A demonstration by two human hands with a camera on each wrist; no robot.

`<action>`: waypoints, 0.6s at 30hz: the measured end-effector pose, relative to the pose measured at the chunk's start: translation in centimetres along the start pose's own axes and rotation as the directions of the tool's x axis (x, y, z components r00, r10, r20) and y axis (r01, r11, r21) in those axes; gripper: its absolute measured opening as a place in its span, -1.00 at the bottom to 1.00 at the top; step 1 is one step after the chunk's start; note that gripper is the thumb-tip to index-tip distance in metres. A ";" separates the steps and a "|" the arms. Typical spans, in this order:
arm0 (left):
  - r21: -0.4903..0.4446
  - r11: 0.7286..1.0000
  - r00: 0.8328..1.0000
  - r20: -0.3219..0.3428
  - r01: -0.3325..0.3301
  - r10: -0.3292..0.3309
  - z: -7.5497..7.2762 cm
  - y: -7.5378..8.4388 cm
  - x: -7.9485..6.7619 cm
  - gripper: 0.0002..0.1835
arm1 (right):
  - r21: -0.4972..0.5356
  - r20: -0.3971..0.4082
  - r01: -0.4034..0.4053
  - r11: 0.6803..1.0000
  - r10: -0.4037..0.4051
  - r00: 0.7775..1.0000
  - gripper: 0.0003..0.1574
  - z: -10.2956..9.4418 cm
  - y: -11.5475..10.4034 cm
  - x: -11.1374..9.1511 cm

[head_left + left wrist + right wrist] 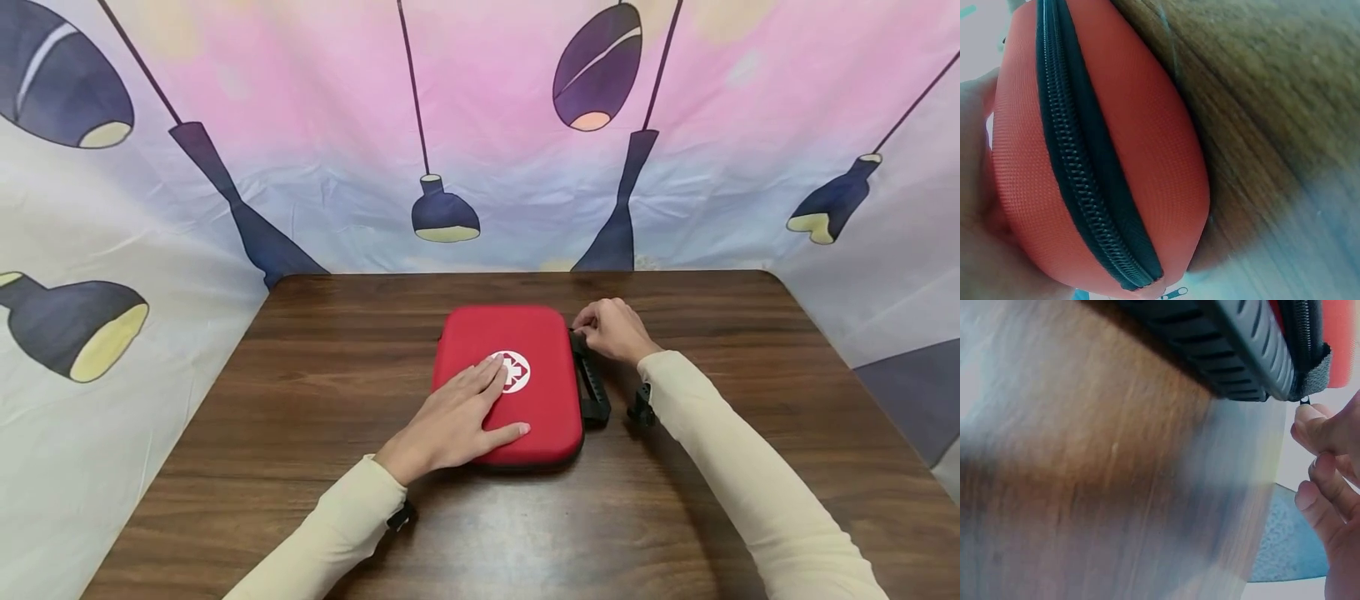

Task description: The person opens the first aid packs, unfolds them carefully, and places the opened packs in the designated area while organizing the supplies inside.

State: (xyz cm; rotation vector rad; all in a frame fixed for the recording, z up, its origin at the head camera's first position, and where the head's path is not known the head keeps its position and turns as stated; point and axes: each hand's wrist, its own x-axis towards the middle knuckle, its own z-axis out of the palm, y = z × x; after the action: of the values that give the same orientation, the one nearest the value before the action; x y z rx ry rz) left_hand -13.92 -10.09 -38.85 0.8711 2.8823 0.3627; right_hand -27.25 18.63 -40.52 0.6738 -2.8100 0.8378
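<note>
A red hard-shell first-aid case (472,333) with a white emblem lies flat on the table. My left hand (457,417) rests on its lid with the fingers straight and the thumb spread. Along the case's side runs a black zipper (1079,162), its teeth meshed in the left wrist view. At the far right corner, my right hand (617,329) pinches a small zipper pull (1305,400) between thumb and index finger; most of the pull is hidden by the fingertips. Beside that hand, a ribbed black carry handle (591,383) sticks out from the case's right side.
The dark wooden table (315,400) reaches back to a hanging cloth (337,167) printed with lamps. Each wrist wears a black strap device, such as the right wrist camera (642,406). Another zipper pull (1175,293) shows at the case's end in the left wrist view.
</note>
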 end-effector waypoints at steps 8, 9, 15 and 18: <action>0.009 1.000 1.000 -0.004 0.011 -0.011 0.0 -0.4 1.1 0.01 | 0.023 0.057 -0.080 0.997 0.079 0.995 -0.86 -0.1 0.3 1.1; 0.007 1.000 1.000 -0.006 0.013 -0.013 0.0 -0.5 1.2 0.01 | 0.020 0.060 -0.082 0.996 0.081 0.995 -0.85 -0.1 0.3 1.3; 0.007 1.000 1.000 -0.003 0.024 -0.024 -0.2 -0.6 1.8 0.00 | -0.021 0.065 -0.060 0.998 0.061 0.996 -0.78 0.0 0.3 1.9; 0.011 1.000 1.000 0.003 0.025 -0.025 -0.2 -0.6 2.0 0.01 | -0.048 0.062 -0.058 0.997 0.061 0.996 -0.72 -0.2 0.5 1.9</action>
State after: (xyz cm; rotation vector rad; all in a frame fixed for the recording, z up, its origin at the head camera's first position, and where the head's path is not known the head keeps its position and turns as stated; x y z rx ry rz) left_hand -15.93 -9.50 -38.92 0.8359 2.8918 0.3428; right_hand -29.11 18.34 -40.15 0.6244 -2.9099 0.7718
